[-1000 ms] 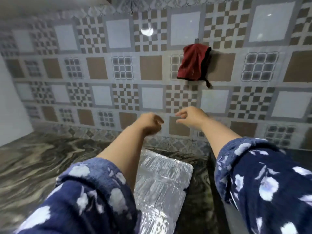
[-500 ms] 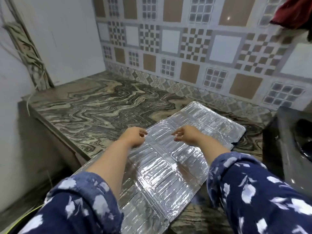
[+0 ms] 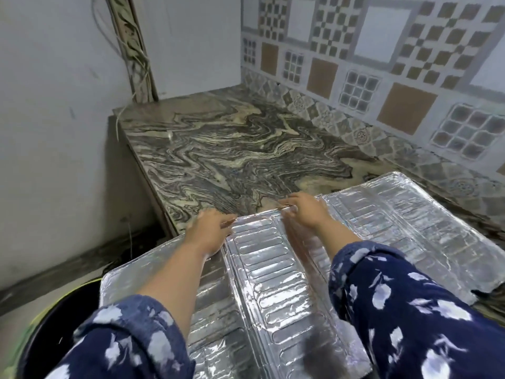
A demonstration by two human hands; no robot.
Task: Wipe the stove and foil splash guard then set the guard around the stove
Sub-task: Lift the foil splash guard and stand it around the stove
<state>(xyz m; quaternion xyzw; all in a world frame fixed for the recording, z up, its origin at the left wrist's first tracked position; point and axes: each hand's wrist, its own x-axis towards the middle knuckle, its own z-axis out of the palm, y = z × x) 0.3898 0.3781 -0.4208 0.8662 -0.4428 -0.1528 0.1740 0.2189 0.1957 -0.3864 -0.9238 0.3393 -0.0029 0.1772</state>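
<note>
While outstretched, both hands (image 3: 210,232) (image 3: 307,210) on the foil splash guard's (image 3: 273,269) far edge.

A home kitchen: swirled marble counter (image 3: 224,149), patterned tile backsplash (image 3: 382,64), foil splash guard (image 3: 273,283).

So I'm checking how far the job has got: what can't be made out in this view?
- Stove: outside the head view, so its state is unknown.
- Foil splash guard: near end cut off by the bottom edge and covered by both sleeves.
- Left hand and right hand: fingertips blurred at the guard's far edge, grip unclear.
</note>
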